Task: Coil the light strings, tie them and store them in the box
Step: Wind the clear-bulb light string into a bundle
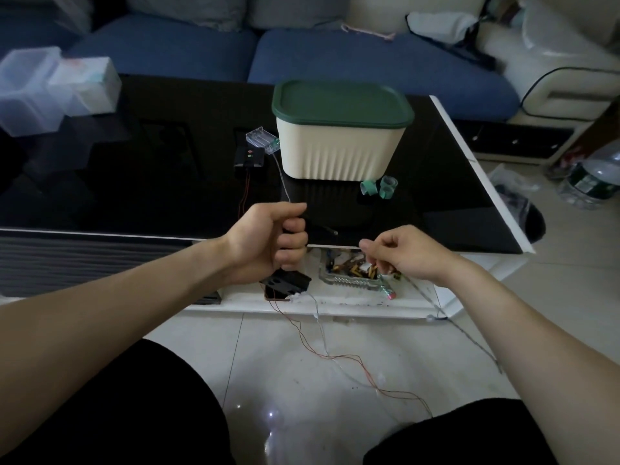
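A cream box (339, 152) with a dark green lid (342, 102) stands shut on the black glass table (134, 182). My left hand (268, 239) grips a black battery case (285, 280) at the table's near edge. A thin silver light string (283, 182) runs from this fist up to a clear battery case (261, 139) beside the box. My right hand (399, 253) pinches a thin wire (469, 337) that trails right and down to the floor. Copper and silver light strings (335, 357) lie loose on the tiles between my knees.
A second black battery case (250, 157) with red and green dots lies left of the box. Green tape rolls (379, 187) sit at the box's front right. A glass ashtray (355, 273) sits on the lower shelf. Clear plastic containers (50, 85) stand far left. Behind is a blue sofa (335, 55).
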`<state>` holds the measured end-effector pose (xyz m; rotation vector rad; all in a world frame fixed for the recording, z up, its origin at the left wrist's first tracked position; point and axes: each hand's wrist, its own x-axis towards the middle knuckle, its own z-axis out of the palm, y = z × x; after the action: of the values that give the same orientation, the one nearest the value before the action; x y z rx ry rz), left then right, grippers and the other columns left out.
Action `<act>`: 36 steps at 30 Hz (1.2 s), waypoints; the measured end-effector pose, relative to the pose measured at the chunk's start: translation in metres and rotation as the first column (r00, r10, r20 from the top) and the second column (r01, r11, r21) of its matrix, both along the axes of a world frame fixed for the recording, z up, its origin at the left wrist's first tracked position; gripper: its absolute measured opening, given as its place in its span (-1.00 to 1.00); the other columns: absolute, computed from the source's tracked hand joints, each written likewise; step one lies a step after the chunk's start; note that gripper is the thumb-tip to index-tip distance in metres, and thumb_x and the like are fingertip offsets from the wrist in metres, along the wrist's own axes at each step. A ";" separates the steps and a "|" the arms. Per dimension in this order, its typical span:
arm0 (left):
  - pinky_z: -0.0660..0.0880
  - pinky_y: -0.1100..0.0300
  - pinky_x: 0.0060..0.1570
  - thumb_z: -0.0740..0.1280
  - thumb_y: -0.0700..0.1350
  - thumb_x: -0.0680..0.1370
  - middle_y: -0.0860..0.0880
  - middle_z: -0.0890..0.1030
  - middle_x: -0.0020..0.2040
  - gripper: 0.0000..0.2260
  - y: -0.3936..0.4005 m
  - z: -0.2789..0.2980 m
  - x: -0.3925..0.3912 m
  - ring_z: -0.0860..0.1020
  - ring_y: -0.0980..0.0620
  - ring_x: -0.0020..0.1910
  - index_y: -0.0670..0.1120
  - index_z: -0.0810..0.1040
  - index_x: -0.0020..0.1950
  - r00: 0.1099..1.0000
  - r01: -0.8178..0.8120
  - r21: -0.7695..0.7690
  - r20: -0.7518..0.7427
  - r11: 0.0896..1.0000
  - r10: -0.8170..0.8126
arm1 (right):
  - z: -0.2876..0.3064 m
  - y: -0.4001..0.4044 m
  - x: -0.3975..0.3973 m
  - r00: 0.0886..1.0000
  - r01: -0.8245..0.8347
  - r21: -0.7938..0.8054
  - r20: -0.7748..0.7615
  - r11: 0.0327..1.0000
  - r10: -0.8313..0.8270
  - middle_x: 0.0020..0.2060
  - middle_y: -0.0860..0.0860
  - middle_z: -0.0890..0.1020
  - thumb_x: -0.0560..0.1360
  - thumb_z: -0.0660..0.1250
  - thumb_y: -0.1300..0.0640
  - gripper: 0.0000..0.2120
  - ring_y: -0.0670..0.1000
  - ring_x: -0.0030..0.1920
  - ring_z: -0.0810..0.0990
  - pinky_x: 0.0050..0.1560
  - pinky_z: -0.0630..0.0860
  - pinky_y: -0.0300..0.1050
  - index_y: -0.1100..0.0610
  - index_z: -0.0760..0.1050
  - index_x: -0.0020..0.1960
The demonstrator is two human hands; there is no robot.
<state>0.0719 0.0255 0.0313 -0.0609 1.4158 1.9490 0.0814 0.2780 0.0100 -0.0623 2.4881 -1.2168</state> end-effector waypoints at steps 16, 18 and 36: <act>0.35 0.25 -0.47 0.11 -0.04 0.70 -0.01 0.43 -0.48 -0.68 0.009 0.005 0.006 0.40 0.05 -0.55 -0.25 0.53 0.12 0.984 -0.167 -0.163 -0.090 0.972 0.154 | -0.004 -0.091 0.029 0.969 -0.245 0.188 0.016 0.951 0.247 -0.49 -0.15 0.54 0.68 0.18 -0.01 -0.64 -0.23 -0.45 0.49 -0.34 0.30 -0.27 0.03 0.60 -0.21; 0.49 0.25 -0.43 0.10 -0.02 0.70 -0.07 0.55 -0.41 -0.66 0.010 0.007 0.008 0.56 0.01 -0.47 -0.26 0.52 0.10 0.984 -0.176 -0.098 -0.056 0.979 0.172 | -0.002 -0.097 0.032 0.957 -0.276 0.210 -0.030 0.938 0.288 -0.38 -0.15 0.54 0.68 0.17 0.00 -0.65 -0.21 -0.34 0.49 -0.31 0.28 -0.29 0.09 0.63 -0.13; 0.54 0.14 -0.08 -0.09 0.26 0.65 -0.27 0.64 0.04 -0.26 0.016 0.000 0.013 0.65 -0.12 -0.09 -0.39 0.42 0.32 0.948 0.312 -0.325 0.041 0.893 -0.316 | 0.006 -0.083 0.027 0.961 -0.263 -0.041 -0.103 0.964 0.258 -0.43 0.01 0.68 0.48 0.53 0.04 -0.82 -0.09 -0.45 0.59 -0.33 0.53 -0.23 0.13 0.69 -0.23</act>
<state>0.0848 0.0417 0.0316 0.0267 1.6358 1.4407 0.1086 0.1947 0.0164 -0.4592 2.4312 -1.1929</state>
